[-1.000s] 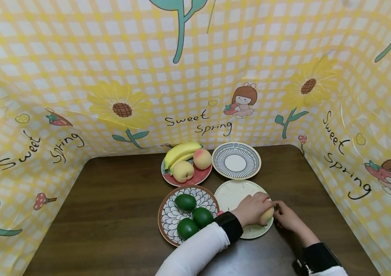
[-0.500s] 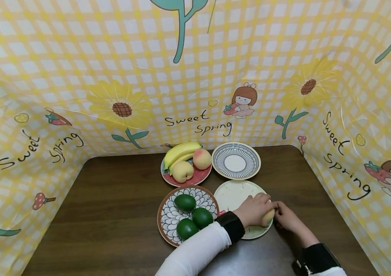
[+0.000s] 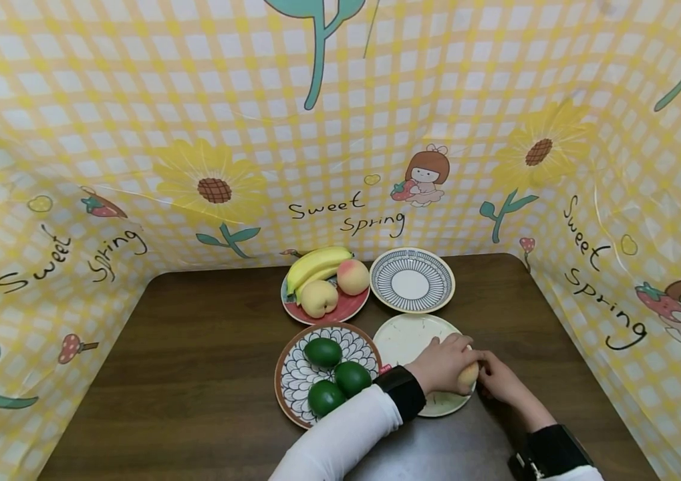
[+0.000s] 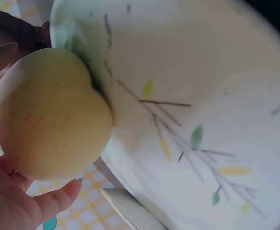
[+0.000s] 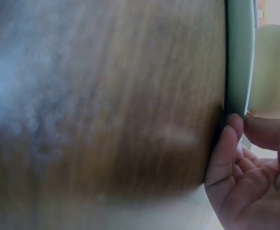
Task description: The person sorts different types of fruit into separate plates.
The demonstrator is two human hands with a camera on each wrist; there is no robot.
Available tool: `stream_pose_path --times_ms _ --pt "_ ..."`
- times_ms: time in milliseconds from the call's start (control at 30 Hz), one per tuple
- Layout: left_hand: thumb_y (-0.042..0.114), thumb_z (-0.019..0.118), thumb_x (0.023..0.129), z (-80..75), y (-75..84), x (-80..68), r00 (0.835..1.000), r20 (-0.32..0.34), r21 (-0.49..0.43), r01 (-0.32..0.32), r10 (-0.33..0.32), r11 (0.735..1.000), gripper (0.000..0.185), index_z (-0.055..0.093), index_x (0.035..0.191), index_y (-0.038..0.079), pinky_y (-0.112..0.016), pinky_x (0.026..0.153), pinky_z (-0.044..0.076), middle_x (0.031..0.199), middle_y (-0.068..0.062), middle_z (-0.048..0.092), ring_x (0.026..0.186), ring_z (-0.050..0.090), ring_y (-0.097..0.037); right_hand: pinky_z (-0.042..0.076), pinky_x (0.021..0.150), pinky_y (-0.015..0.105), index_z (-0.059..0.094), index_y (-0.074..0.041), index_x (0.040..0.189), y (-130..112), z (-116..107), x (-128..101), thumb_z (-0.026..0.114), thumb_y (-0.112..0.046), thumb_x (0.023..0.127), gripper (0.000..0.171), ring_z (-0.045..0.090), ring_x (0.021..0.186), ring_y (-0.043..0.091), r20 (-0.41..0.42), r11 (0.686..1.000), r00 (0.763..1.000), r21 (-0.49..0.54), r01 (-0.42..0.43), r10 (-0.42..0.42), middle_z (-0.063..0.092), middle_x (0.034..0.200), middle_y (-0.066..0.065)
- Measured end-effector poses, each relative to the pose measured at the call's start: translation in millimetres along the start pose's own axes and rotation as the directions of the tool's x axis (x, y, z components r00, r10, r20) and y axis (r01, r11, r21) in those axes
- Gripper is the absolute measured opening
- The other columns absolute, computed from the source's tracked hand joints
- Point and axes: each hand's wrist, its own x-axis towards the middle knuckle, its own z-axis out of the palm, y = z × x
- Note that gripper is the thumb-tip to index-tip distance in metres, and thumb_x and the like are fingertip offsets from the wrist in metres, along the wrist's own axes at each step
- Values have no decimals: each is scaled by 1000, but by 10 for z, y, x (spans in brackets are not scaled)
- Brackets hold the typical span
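Observation:
My left hand (image 3: 444, 364) reaches across the pale green plate (image 3: 403, 337) and holds a yellow peach (image 3: 468, 376) at the plate's right side. In the left wrist view the fingers curve round one side of this peach (image 4: 51, 115), which sits against the plate's rim. At the right edge of the plate is my right hand (image 3: 498, 375). Its thumb and fingers pinch the rim, as the right wrist view shows with the hand (image 5: 254, 167) at the green plate edge (image 5: 239, 57). The left hand covers much of the peach in the head view.
Left of the green plate, a brown-rimmed plate (image 3: 289, 401) bears several green avocado-like fruits (image 3: 353, 379). Behind it, a red plate (image 3: 349, 308) carries bananas (image 3: 319, 267) and two peaches (image 3: 353, 277). A striped plate (image 3: 412, 284) stands at the back right. Checked cloth (image 3: 340, 133) walls the table.
My left hand has edged slightly to the right with the peach. The right hand keeps its place at the plate's rim, and the other plates stay put.

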Motion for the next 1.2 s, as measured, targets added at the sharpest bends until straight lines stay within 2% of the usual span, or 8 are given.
stream_pose_path --times_ms 133,300,400,533,700,867,1033,1200 --pt "48 76 87 -147 -73 -2 999 -30 -19 -20 19 1000 62 58 143 31 -35 102 51 149 -1 54 142 47 -15 49 53 31 44 17 127 24 -5 9 46 2 97 34 53 58 17 15 1000 1000 -5 -9 9 53 74 10" --pt "48 78 87 -489 -247 -27 997 -77 -54 -25 21 998 66 55 146 28 -36 107 50 151 -3 53 143 47 -18 48 54 31 41 19 132 31 -24 6 45 3 97 39 52 59 18 25 1000 999 -5 -22 22 51 76 8" --pt "47 78 88 -688 -379 -55 997 -72 -83 25 -31 996 66 54 147 28 -41 111 48 153 -3 51 145 46 -19 48 54 31 41 19 132 28 -28 0 47 3 96 40 52 58 18 13 1000 1000 -14 -20 21 50 74 7" --pt "46 77 89 -843 -592 -95 992 -51 -117 109 -116 987 65 54 147 28 -49 114 44 154 -3 51 145 46 -20 47 53 29 41 18 132 42 -29 -6 48 4 95 39 52 56 17 3 1000 1000 -17 -23 23 50 72 4" --pt "43 77 89 -916 -923 -197 979 -67 -157 180 -192 971 62 57 145 25 -50 114 44 150 -3 55 141 50 -21 46 52 28 41 19 132 45 -28 -11 47 4 96 39 51 56 17 2 999 1000 -17 -27 27 48 71 4" --pt "37 78 90 -947 -1286 -375 959 -84 -234 244 -270 941 63 57 145 17 -46 115 45 151 -10 54 141 51 -28 47 53 29 41 18 132 51 -3 -4 47 4 96 39 51 57 17 -5 999 1000 -24 -29 29 48 72 4" --pt "31 77 90 -958 -1643 -626 926 -89 -333 320 -368 887 63 56 146 11 -44 118 42 153 -15 53 143 48 -32 47 52 28 42 17 132 56 22 3 47 4 95 39 51 56 17 2 999 1000 -21 -27 27 49 71 4" --pt "30 75 91 -942 -1989 -855 887 -75 -397 392 -455 830 60 57 145 9 -48 115 44 150 -18 53 141 48 -36 47 52 29 42 17 132 26 24 13 47 3 95 40 51 56 16 3 1000 1000 -20 -24 24 48 71 4"
